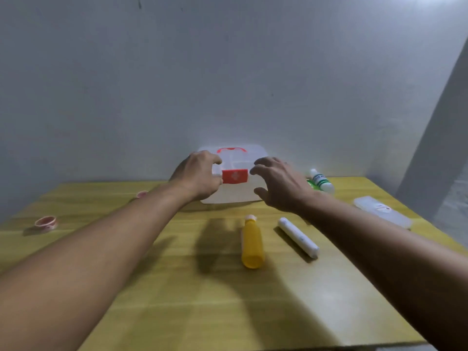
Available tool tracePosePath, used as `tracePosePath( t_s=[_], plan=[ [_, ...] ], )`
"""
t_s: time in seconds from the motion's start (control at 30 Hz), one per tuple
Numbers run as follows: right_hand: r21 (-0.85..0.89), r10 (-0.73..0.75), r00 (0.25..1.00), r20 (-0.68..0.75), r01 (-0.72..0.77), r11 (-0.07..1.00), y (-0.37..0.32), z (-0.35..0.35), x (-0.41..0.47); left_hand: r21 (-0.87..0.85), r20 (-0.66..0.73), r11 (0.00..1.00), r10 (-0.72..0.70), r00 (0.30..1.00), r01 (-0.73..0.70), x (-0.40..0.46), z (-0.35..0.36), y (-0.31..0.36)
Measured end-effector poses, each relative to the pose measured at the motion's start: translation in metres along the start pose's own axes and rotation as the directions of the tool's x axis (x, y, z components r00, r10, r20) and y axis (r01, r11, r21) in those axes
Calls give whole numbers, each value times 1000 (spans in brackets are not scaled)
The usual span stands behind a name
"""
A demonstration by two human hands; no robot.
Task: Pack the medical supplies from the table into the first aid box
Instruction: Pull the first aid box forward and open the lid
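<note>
A clear plastic first aid box point(234, 195) with a red handle and a red latch point(235, 176) stands closed at the back of the table, against the wall. My left hand point(200, 177) grips the box's left side, fingers by the latch. Just right of the latch, my right hand point(278, 184) hovers with its fingers spread and nothing in it. A yellow bottle point(252, 243) and a white roll point(298, 236) lie in front of the box. A white bottle with green bands point(321, 182) lies to the box's right, partly behind my right hand.
A clear flat case point(382, 214) lies at the right edge of the yellow wooden table point(177, 300). Two small pink tape rolls sit on the left, one point(46, 222) near the left edge and one point(141, 194) farther back. A grey wall rises right behind the box.
</note>
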State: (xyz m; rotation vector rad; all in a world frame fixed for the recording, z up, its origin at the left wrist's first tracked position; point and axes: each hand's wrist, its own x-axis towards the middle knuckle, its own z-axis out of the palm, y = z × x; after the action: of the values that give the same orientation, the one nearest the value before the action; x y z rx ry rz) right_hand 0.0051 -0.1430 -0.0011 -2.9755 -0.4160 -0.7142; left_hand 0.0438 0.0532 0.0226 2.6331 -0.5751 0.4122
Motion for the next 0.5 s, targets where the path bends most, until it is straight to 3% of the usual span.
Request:
tracePosePath(
  t_s=[0.17, 0.37, 0.5],
  plan=[
    [-203, -180, 978, -110, 155, 967, 10, 39, 21, 26, -39, 999, 25, 999, -24, 27, 12, -23],
    [-270, -202, 977, -73, 176, 947, 24, 60, 38, -49, 16, 997, -65, 998, 66, 52, 26, -37],
    [-348, -258, 957, -135, 198, 916, 28, 69, 45, -64, 15, 995, -71, 997, 72, 54, 35, -47]
  ],
)
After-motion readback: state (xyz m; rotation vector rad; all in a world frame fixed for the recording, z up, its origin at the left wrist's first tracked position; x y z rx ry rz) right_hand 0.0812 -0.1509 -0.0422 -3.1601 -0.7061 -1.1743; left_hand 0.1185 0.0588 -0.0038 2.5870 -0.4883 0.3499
